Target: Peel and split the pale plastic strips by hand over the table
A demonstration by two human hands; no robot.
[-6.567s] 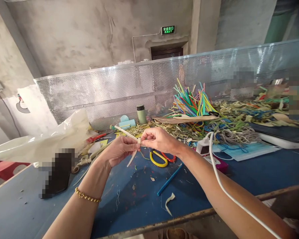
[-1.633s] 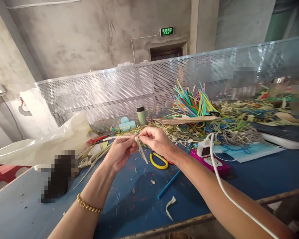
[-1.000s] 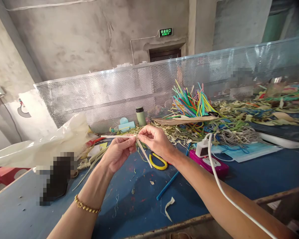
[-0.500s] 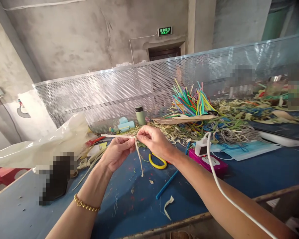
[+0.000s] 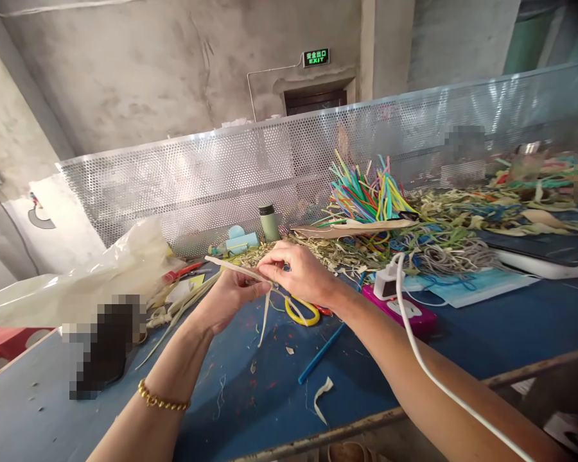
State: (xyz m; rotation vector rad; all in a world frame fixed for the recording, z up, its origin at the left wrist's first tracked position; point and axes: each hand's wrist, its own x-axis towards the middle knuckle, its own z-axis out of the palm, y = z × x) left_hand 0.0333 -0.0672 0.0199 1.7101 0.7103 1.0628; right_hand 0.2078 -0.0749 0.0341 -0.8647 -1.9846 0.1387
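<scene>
"What's closest on the counter (image 5: 250,417)?"

"A curled pale scrap (image 5: 324,387), then a blue stick (image 5: 320,355) lying aslant."

"And the hands?"

"Just beyond, raised above the surface. The left hand (image 5: 228,299) pinches the pale flat strips (image 5: 228,265) under its thumb. The right hand (image 5: 301,273) curls its fingertips close over them; whether it grips or only touches, I can't tell."

"How do the strips run?"

"One end juts up and leftward past the left hand, another hangs down, and a third slants toward the yellow-handled scissors (image 5: 309,323)."

"Which step, then?"

"Crossing or tucking one strip at the meeting point, I'd judge. The next move calls for a steady left pinch and a clean right-hand hold on a loose end."

"Further off?"

"Dry plant scraps (image 5: 340,254), a green bottle (image 5: 269,226), then a perforated metal screen (image 5: 183,179)."
</scene>
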